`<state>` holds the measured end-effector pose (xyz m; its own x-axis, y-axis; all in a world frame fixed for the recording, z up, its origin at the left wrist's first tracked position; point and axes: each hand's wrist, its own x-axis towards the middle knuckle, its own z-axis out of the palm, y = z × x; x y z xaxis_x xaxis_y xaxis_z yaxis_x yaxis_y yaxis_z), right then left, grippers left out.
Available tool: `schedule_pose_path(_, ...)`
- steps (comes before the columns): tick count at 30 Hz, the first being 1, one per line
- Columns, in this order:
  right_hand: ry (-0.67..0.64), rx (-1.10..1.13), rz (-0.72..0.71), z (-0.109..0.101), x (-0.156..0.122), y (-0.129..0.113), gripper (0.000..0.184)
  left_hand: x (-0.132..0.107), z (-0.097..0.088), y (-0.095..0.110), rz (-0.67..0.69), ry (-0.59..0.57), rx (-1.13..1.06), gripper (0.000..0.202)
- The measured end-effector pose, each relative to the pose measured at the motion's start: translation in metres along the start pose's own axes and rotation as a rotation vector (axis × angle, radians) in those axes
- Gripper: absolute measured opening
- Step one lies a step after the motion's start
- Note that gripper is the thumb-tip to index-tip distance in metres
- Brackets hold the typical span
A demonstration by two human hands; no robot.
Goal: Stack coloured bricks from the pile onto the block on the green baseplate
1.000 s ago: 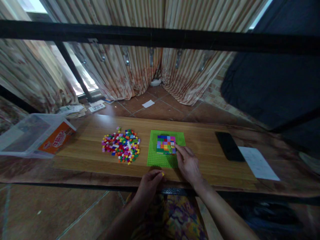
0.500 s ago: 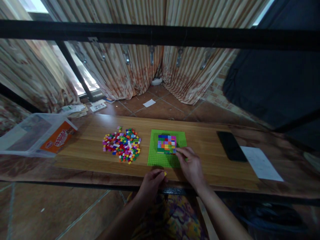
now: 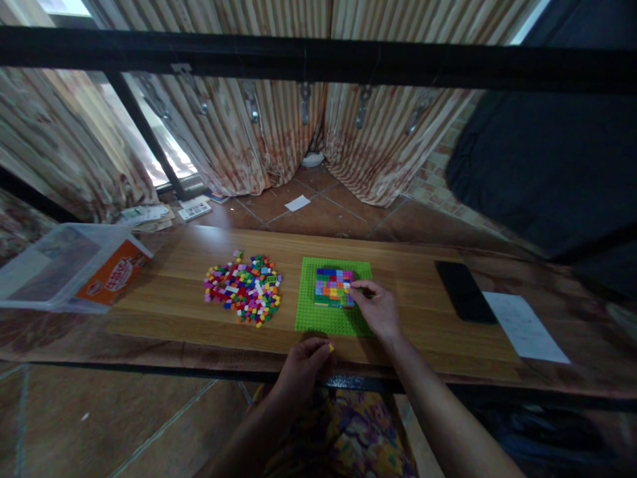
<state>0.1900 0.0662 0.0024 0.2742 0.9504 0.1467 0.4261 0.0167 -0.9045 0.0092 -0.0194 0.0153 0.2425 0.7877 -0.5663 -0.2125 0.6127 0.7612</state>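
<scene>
Pinching a small yellow brick (image 3: 330,346) between thumb and forefinger, the left hand (image 3: 303,362) rests just in front of the green baseplate (image 3: 318,318), at its near edge. The other fingers are curled in. The grip looks like a way to keep the piece ready and close.

The right hand (image 3: 381,309) lies over the baseplate's right side. Its thumb and forefinger are drawn close together at the right edge of the patch of bricks (image 3: 331,287) that sits on the plate's far half. Whether those fingertips grip a piece or only press on one is too small to tell. The heel of the hand seems to be planted on the plate, probably to steady fine work.

The baseplate is a flat, square, studded plastic sheet. The patch on it is a tight, blocky grid of blue, purple, pink, orange, yellow and green. Left of the baseplate, a little apart, a loose pile (image 3: 243,289) of the same glossy little bricks is spread within easy reach. Under the baseplate is a smooth wooden board (image 3: 418,332) with a long grain. Well to the right of the baseplate lie a black phone (image 3: 465,291) and, beyond it, a white sheet (image 3: 525,325). Far to the left sits a clear plastic tub (image 3: 44,265) with an orange label.
</scene>
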Motion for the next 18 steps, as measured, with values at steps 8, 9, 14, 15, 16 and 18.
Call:
schedule_pose_path(8,0.017,0.256,0.208,0.009,0.003,-0.004,0.021,0.0,0.0,0.0,-0.005,-0.026,-0.002,0.038)
schedule_pose_path(9,0.021,0.267,0.221,0.009,0.003,-0.005,0.02,0.0,0.001,0.0,-0.012,-0.025,-0.007,0.039)
schedule_pose_path(14,0.022,0.248,0.283,0.008,0.007,-0.014,0.019,0.0,0.0,0.001,-0.033,-0.016,-0.011,0.041)
schedule_pose_path(15,0.016,0.237,0.291,0.008,0.008,-0.015,0.019,0.0,0.0,0.002,-0.036,-0.01,-0.008,0.041)
schedule_pose_path(16,0.007,0.229,0.296,0.008,0.009,-0.016,0.018,-0.001,0.0,0.002,-0.037,-0.005,-0.002,0.04)
schedule_pose_path(18,-0.019,0.219,0.297,0.008,0.01,-0.017,0.018,-0.001,0.0,0.002,-0.037,-0.001,0.013,0.039)
